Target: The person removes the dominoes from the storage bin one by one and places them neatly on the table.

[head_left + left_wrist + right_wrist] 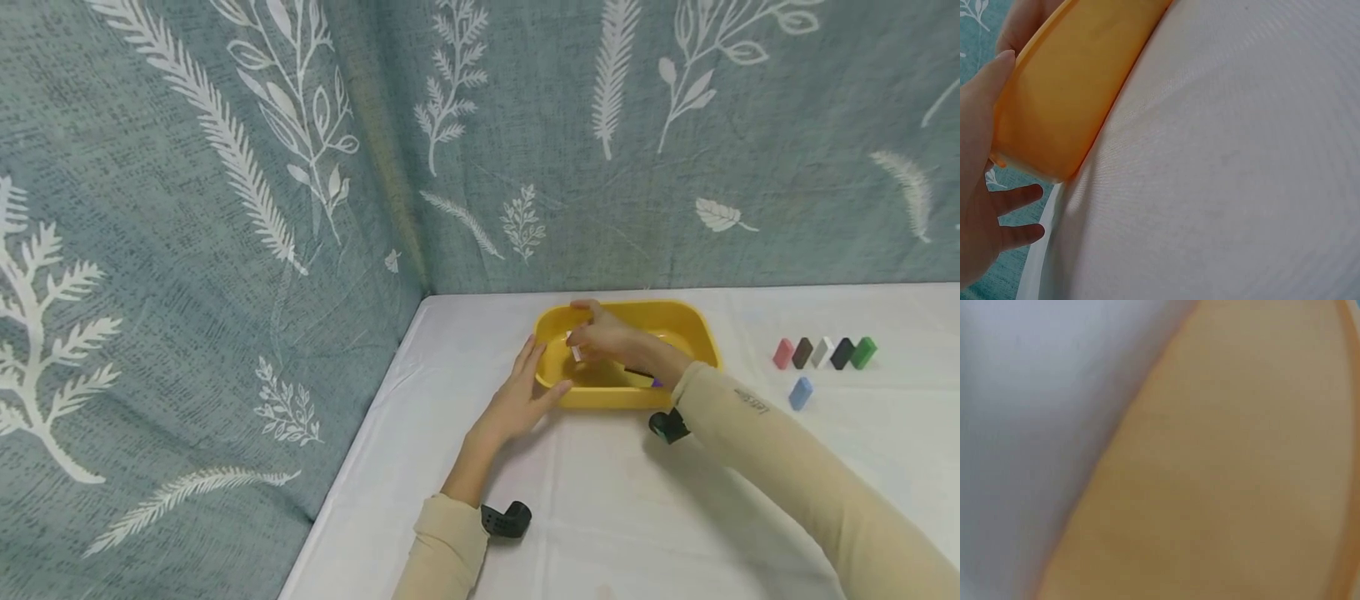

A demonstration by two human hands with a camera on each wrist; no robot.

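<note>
A yellow plastic basin (622,398) stands on the white cloth. At its near left corner my left hand (517,404) spreads its straight fingers along the outside, thumb at the front rim. The left wrist view has the thumb of that left hand (979,119) at the basin's rim (1041,28), two fingers sticking out past its end. Inside the basin, my right hand (611,337) pinches a small white block (576,352) near the left wall. Under the right wrist lie a pale yellow block (637,379) and a purple piece (657,383), partly hidden.
Right of the basin stand small blocks in a row: pink (783,354), brown (802,353), white (822,352), black (842,353) and green (864,352). A blue block (800,393) sits in front of them. Patterned curtains (525,167) rise behind and at the left.
</note>
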